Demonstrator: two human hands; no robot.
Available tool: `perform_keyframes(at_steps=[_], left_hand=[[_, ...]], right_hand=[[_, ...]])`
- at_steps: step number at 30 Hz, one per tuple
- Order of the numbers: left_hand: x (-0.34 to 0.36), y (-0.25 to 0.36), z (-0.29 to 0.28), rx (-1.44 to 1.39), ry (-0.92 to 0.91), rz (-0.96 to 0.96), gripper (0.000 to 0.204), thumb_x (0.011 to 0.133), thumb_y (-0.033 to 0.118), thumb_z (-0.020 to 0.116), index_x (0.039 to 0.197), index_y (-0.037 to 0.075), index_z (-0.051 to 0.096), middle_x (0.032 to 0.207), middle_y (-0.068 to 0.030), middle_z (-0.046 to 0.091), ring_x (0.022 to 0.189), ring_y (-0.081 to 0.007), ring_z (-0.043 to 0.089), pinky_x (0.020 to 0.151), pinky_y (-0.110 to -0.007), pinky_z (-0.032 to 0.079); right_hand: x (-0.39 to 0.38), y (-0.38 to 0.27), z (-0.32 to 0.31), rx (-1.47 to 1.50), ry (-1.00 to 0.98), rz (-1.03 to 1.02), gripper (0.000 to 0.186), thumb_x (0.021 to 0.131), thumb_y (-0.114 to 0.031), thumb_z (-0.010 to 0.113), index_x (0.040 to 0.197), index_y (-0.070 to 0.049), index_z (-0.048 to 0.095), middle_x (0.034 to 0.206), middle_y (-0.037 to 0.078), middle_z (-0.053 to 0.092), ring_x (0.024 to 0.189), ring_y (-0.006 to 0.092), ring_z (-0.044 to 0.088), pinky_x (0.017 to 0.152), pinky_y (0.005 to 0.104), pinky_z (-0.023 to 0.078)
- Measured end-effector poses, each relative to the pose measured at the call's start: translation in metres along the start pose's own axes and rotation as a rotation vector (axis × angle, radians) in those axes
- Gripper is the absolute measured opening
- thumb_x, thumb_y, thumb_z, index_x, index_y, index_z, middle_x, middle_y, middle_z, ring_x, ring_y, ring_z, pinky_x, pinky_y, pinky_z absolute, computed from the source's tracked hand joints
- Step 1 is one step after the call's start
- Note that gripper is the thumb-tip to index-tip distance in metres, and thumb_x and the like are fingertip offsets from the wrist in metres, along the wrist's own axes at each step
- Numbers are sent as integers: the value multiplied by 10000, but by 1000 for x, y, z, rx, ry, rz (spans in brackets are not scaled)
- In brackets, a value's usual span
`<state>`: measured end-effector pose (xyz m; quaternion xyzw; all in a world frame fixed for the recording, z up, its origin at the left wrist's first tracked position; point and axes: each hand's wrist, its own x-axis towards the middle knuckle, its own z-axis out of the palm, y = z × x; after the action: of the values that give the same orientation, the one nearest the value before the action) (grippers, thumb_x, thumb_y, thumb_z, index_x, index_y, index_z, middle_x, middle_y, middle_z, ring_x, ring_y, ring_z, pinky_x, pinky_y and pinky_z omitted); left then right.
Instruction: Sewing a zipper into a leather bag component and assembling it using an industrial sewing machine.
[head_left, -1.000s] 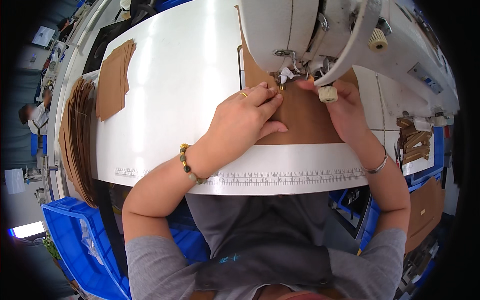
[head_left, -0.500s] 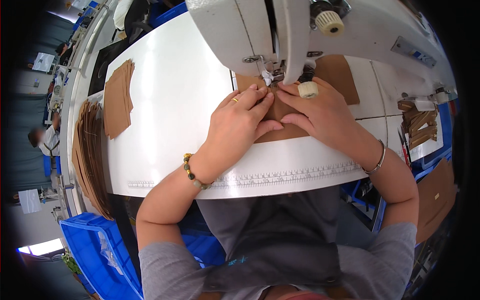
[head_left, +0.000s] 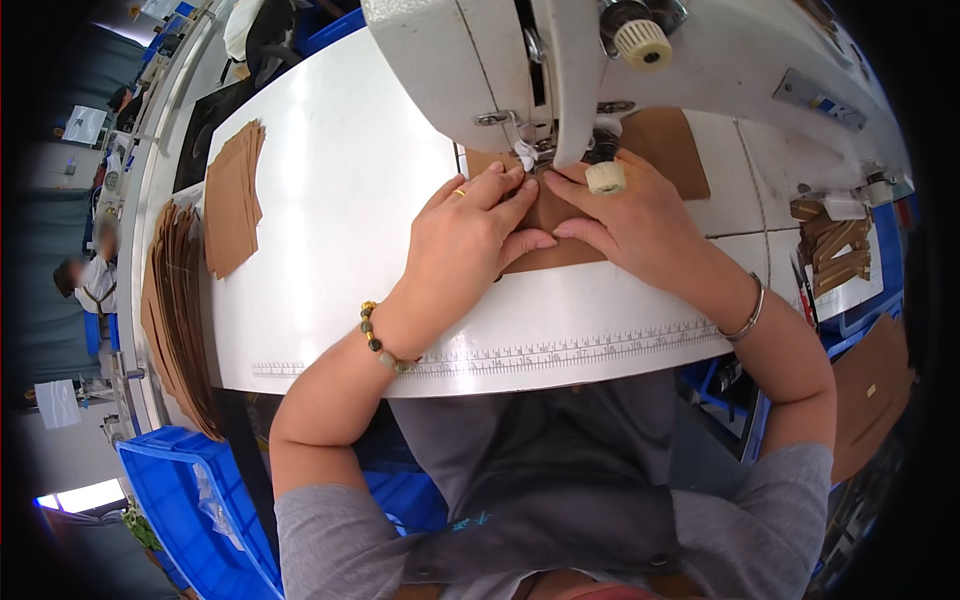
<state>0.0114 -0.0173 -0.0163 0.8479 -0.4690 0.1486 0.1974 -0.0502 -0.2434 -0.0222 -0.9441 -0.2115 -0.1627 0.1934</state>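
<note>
A brown fabric piece (head_left: 556, 256) lies under the needle area of a white sewing machine (head_left: 455, 60), with a slight ridge between my hands. My left hand (head_left: 468, 228) holds it from the left, fingertips close to the presser foot (head_left: 541, 152) and thumb pointing inward. From the other side my right hand (head_left: 635, 215) holds the same piece, its index fingertip beside the foot and its thumb near the left thumb. The fingertips partly cover the fabric, and a cream knob (head_left: 606, 179) hides part of the right hand.
Brown pieces lie stacked on the white table (head_left: 330, 200) at the left; a thicker stack (head_left: 178, 320) hangs over its edge. Behind my right hand is another brown piece (head_left: 672, 150). Small brown strips (head_left: 838, 250) and scissors (head_left: 805, 290) lie right. A blue bin (head_left: 190, 500) stands lower left.
The view has shifted slightly, so the machine and table sit a little further left and up. Both hands stay on the fabric by the presser foot, with almost no other movement.
</note>
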Motion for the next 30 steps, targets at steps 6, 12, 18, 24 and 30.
perform_keyframes(at_steps=[6, 12, 18, 24, 30], left_hand=[[1, -1, 2, 34, 23, 35, 516, 828, 404, 773, 1171, 18, 759, 1201, -94, 706, 1055, -251, 683, 912, -355, 550], [3, 1, 1, 14, 2, -30, 516, 801, 413, 807, 1164, 48, 782, 1216, -61, 741, 1141, -293, 701, 917, -362, 572], [3, -1, 1, 28, 0, -19, 515, 801, 415, 804, 1166, 53, 783, 1214, -62, 740, 1146, -287, 700, 913, -360, 575], [2, -2, 4, 53, 25, 10, 527, 800, 423, 802, 1182, 61, 781, 1229, -71, 737, 1148, -285, 698, 916, -358, 574], [0, 0, 3, 19, -9, -19, 528, 824, 397, 769, 1191, 18, 758, 1249, -93, 713, 1209, -283, 665, 1002, -385, 541]], right_hand=[[-1, 4, 3, -13, 15, -11, 462, 855, -324, 793, 1235, -76, 706, 1291, 84, 696, 1308, 277, 600, 1131, 473, 451], [1, 4, 1, -17, 28, -22, 463, 859, -330, 786, 1239, -80, 703, 1275, 90, 698, 1289, 280, 610, 1129, 471, 455], [1, 4, 0, -7, 7, -12, 498, 880, -286, 776, 1340, -111, 704, 1297, 64, 703, 1094, 314, 619, 984, 429, 514], [1, 4, 2, -14, 36, -23, 472, 846, -328, 795, 1229, -69, 699, 1248, 99, 700, 1262, 292, 622, 1127, 479, 455], [2, 3, 1, -9, 40, -22, 455, 844, -330, 797, 1206, -69, 709, 1241, 101, 701, 1256, 283, 622, 1129, 478, 452]])
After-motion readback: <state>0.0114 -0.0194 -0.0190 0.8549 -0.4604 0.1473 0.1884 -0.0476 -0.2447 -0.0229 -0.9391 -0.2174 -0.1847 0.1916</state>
